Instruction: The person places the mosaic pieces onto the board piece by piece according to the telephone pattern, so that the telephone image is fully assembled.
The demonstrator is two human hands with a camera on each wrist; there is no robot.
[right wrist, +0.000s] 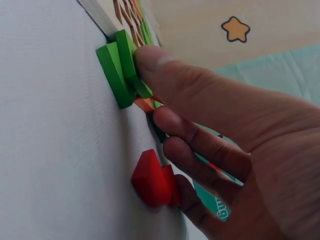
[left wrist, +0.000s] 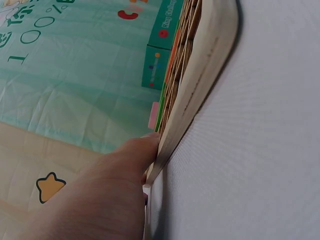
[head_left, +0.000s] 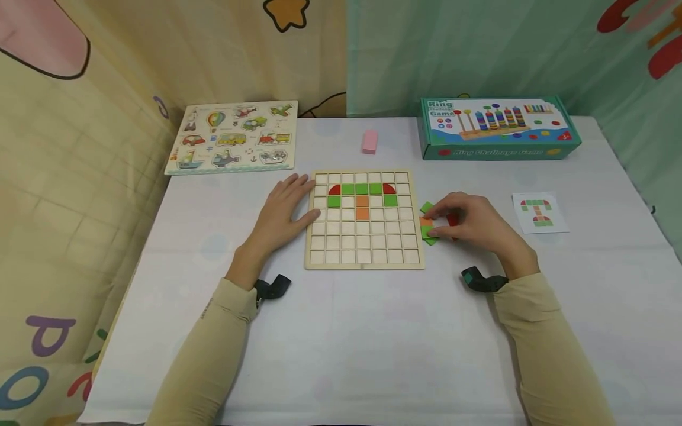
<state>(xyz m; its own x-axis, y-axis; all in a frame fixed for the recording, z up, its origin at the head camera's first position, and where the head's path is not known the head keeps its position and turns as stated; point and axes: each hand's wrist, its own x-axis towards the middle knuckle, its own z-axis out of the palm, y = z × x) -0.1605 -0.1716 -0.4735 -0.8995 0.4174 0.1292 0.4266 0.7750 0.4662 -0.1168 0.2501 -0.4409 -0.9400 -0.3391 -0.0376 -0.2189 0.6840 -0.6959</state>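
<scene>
My left hand point(head_left: 282, 210) rests at the left side of a wooden grid board point(head_left: 364, 265), fingers extended and thumb touching its edge. Green, orange and red pieces form a T-like pattern in the upper cells. Just off the board's right side, my right hand point(head_left: 474, 222) reaches over loose pieces with bent fingers. Its thumb touches a tilted green square tile point(right wrist: 131, 65) leaning on another green tile point(right wrist: 114, 75). The index fingertip is close to an orange tile point(right wrist: 144, 104); whether it pinches anything is unclear. Red rounded pieces point(right wrist: 151, 181) lie by the other fingers.
A pattern card point(head_left: 540, 213) lies to the right. Behind the board are a pink block point(head_left: 370, 142), a vehicle picture puzzle point(head_left: 234, 139) at the left and a green game box point(head_left: 495, 152) at the right. Curtains hang along the table's back.
</scene>
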